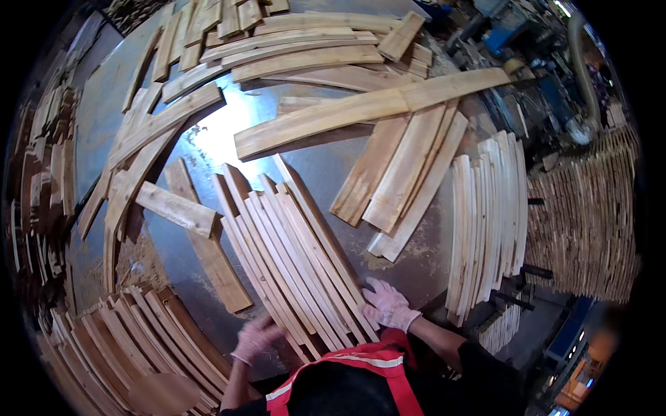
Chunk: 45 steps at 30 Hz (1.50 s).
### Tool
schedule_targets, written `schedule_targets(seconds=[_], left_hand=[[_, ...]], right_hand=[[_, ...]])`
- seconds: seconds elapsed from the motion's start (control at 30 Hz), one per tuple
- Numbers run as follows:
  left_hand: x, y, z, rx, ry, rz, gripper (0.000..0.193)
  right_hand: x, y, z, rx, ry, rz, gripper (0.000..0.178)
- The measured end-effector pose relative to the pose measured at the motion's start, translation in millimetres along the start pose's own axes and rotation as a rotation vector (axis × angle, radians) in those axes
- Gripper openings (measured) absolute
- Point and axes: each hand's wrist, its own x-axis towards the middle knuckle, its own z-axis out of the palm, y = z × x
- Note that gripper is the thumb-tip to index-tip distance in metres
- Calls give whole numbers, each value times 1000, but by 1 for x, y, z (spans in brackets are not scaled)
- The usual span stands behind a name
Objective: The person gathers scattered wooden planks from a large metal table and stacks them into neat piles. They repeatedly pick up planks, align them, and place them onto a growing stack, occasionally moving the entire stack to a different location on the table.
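Note:
A row of long, narrow wooden boards (pixel 291 263) stands side by side on the metal table in front of me, its near ends close to my body. My right hand (pixel 390 306), in a pinkish glove, lies against the right side of the row near its front end, fingers spread. On the other side, my gloved left hand (pixel 258 338) is at the left near corner of the row. Its fingers are blurred, so I cannot make out whether they touch the wood.
A metal table (pixel 298 173) carries loose boards. One long plank (pixel 368 107) lies across several others beyond the row. Stacked boards stand at the lower left (pixel 132 340) and at the right (pixel 489 222). A larger wood stack (pixel 586 222) is farther right, near machinery (pixel 513 41).

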Motion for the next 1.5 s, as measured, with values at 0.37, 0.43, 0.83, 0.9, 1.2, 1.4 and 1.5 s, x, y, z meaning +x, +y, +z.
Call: schedule_targets(seconds=[0.37,0.43,0.83,0.9,1.2,1.4,1.5], left_hand=[[161,-7,-87,362,1046,-26,93],[136,-12,-76,150,917,4,92],[0,2,-28,-200,75,176,72],[44,7,-71,-30,574,27,66],[229,63,-205,-103,968,-62,61],[134,7,-199,-563,733,245,82],[54,-20,-125,-534,627,104,98]], right_hand=[[191,28,-144,-238,810,696,120],[172,54,-135,-133,756,782,128],[-10,47,-92,632,670,304,104],[-15,36,-91,958,605,143,103],[23,14,-155,2220,81,-304,91],[22,23,-166,1833,282,-78,74],[18,41,-140,1559,361,29,70]])
